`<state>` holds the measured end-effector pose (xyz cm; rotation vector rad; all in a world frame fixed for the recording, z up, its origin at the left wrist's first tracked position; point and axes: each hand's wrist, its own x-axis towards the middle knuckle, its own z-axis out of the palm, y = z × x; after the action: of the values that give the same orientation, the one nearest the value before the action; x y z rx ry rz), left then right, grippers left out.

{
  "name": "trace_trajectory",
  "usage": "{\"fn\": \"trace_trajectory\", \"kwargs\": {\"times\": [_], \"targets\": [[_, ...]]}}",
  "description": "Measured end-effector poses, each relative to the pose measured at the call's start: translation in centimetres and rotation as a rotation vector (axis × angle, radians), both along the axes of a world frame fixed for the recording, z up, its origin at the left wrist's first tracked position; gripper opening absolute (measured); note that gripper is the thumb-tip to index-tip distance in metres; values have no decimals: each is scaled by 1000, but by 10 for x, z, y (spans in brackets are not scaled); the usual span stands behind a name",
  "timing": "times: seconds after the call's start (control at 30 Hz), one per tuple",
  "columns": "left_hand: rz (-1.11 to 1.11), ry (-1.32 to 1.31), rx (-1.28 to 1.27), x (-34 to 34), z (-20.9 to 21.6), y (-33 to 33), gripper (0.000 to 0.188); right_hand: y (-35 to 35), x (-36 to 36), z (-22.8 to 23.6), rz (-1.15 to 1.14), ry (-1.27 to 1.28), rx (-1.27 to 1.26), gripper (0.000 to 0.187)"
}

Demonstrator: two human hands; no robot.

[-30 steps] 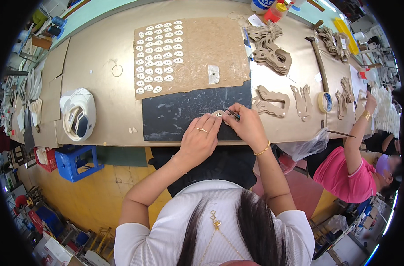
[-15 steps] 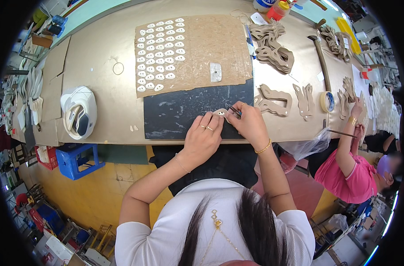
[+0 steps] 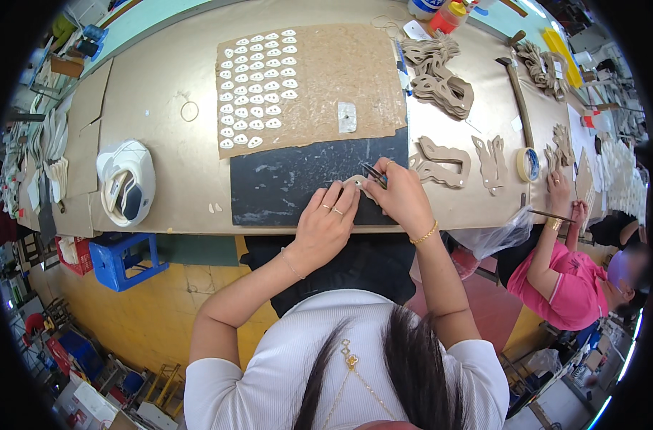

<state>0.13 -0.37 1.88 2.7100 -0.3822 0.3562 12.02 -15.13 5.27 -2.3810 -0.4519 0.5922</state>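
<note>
Right hand [image 3: 403, 202] grips dark tweezer-like tool [image 3: 373, 173], long axis slanting away-left; left hand [image 3: 328, 223], fingers extended, touches beige piece [image 3: 354, 179].

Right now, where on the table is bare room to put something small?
Bare tabletop lies between the white shoe and brown sheet, except a thin ring and tiny scraps. The black mat is free left of the left hand. Right of the mat, beige pieces crowd the tabletop.

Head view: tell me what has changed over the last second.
The co-worker's braceleted hand has moved left and slightly down; their other hand has come into view. The tip of the dark tool in the person's right hand has shifted slightly away from the body. The left hand stays at the tan piece.
</note>
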Motion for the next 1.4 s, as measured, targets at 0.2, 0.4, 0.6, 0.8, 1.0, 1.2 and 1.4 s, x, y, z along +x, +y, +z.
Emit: {"fn": "trace_trajectory", "kwargs": {"times": [0.2,0.4,0.6,0.8,1.0,1.2,1.4], "targets": [[-2,-33,8,3,-1,-2,56,-4,7,-6,111,-172,-59,20],[-8,-27,-9,8,4,-4,41,3,13,-4,100,-109,-78,22],[4,-23,-23,6,0,-4,46,5,12,-7,109,-139,-116,25],[9,27,-71,3,-2,-5,54,0,11,-9,61,-228,-56,27],[89,35,-57,-6,-6,-18,56,-57,29,4,-272,-77,46,23],[89,34,-62,-6,-12,-16,55,-87,-2,-2,-171,-253,156,18],[36,-1,-106,-5,-12,-5,51,-53,1,2,158,-314,-42,23]]}}
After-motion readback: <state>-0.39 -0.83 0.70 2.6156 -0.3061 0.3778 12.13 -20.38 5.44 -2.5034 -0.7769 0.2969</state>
